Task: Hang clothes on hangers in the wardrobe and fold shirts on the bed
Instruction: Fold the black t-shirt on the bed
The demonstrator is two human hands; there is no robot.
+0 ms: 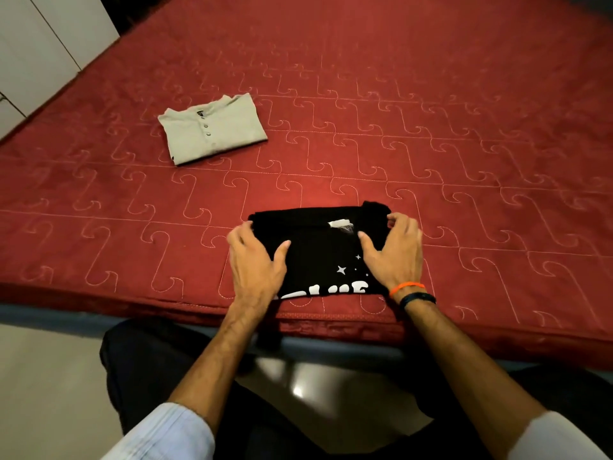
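We look first at the black shirt [318, 250], which lies folded on the red bed [431, 127] close to its near edge, right in front of us. Its long side runs from left to right, and its white tag sits near the far edge. White letters and small stars show on the near part. Our left hand [255, 263] is on the left end of the shirt, and our right hand [394, 254] is on the right end, so the shirt sits between our two hands, with each hand just as near to it. The left grip is curled round the left edge of the cloth, and the right grip pinches the far right corner with bent fingers. We think the next move is to tidy or lift the shirt by both ends together. Farther away and to the left, a grey shirt [212, 129] lies folded on the bed, well apart from the black one.
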